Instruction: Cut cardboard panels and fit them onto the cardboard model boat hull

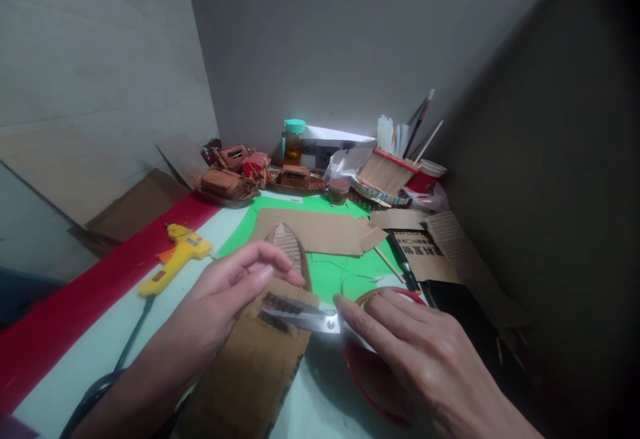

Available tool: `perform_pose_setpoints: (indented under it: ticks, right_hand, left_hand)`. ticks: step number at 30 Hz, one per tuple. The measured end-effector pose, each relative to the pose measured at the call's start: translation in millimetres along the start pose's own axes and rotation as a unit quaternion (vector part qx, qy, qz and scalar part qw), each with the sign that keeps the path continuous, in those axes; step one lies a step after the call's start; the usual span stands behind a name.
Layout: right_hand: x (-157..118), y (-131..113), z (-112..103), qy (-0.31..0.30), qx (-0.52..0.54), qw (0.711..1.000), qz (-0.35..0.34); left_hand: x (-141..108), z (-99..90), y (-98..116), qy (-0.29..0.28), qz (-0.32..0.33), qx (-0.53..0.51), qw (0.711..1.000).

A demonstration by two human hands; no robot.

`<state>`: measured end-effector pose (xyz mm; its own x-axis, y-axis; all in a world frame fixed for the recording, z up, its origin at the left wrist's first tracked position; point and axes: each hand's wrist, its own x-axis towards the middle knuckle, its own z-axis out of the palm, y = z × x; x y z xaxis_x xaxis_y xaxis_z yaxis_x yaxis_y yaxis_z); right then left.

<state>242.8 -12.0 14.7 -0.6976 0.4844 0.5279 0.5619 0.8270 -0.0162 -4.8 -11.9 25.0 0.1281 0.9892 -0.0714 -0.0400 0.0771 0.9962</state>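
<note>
My right hand (415,349) grips a pair of red-handled scissors (320,321), its index finger stretched along them near the pivot. The blades point left and lie over the upper end of a brown cardboard piece (250,365). My left hand (230,285) is closed at that piece's upper left edge, its thumb on the near side and its fingers bent. Just beyond the left fingertips lies a small pointed cardboard boat hull (290,245), its lower part hidden behind the hand and cardboard.
A yellow glue gun (180,255) lies left on the table. A flat cardboard sheet (320,229) rests on the green mat (345,272). Behind are brown model boats (225,185), a jar with a teal lid (294,142), and a red cup (425,175). A black-handled knife (403,259) lies right.
</note>
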Motion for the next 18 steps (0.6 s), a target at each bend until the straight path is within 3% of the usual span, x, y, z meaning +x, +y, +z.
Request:
perform_pose_setpoints:
  ticks: [9,18]
  right_hand:
    - [-2.2,-0.2,-2.1,-0.018,0.014,1.000,0.008]
    - [1.9,1.6,-3.7,0.017,-0.024,1.000,0.012]
  left_hand:
    - [1.4,4.9,6.1,0.003,-0.025,-0.066,0.998]
    - [3.7,5.3,3.7,-0.015,-0.070,-0.215,0.974]
